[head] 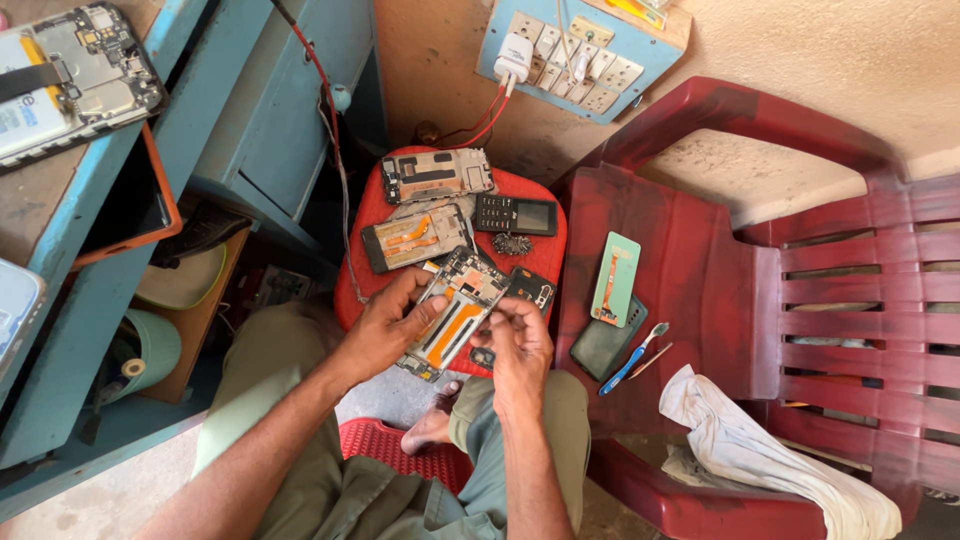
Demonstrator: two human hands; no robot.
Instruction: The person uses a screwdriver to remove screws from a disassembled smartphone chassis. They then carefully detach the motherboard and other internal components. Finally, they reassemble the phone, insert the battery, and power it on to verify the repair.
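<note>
The opened phone (452, 312) sits between both hands, above the person's knees, tilted, with its orange strip facing up. The left hand (385, 328) holds it from the left side, fingers curled around the edge and thumb on top. The right hand (518, 345) is at its lower right end, with the fingertips pinched together on a small dark part (483, 357). What they pinch is too small to tell.

To do this well, I think the left hand should hold the phone still while the right one pulls softly, because small parts bend.

Just past the fingers is a red stool (368, 215) with more phone pieces. To the right, a red plastic chair (700, 250) holds a toothbrush (633, 357) and a white cloth (760, 450).
</note>
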